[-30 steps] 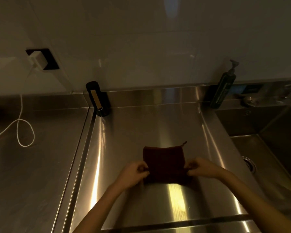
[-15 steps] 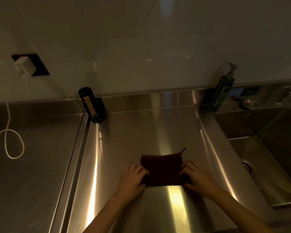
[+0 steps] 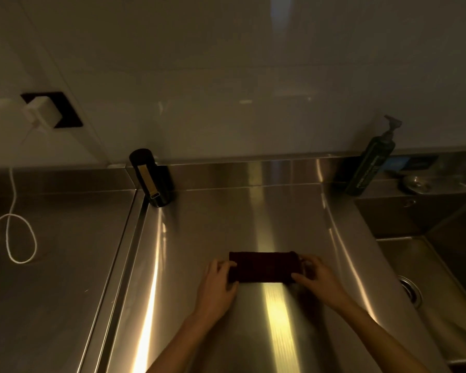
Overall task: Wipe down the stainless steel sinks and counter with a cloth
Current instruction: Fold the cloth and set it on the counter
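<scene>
A dark red cloth (image 3: 262, 266), folded into a narrow strip, lies flat on the stainless steel counter (image 3: 226, 224). My left hand (image 3: 217, 284) holds its left end, with the fingers on top of the fabric. Its right end is pinched by my right hand (image 3: 316, 275). Part of the steel sink (image 3: 425, 265) shows at the right, with its drain (image 3: 410, 290) near the frame edge.
A dark cylinder with a yellow label (image 3: 151, 181) stands at the back of the counter. A green pump bottle (image 3: 371, 160) leans by the sink corner. A white charger (image 3: 42, 114) sits in a wall socket, its cable (image 3: 19, 238) looping over the left counter.
The cloth was a wider square before; now it is folded in half into a narrow strip. Both hands stayed at its ends, and the view shifted slightly.
</scene>
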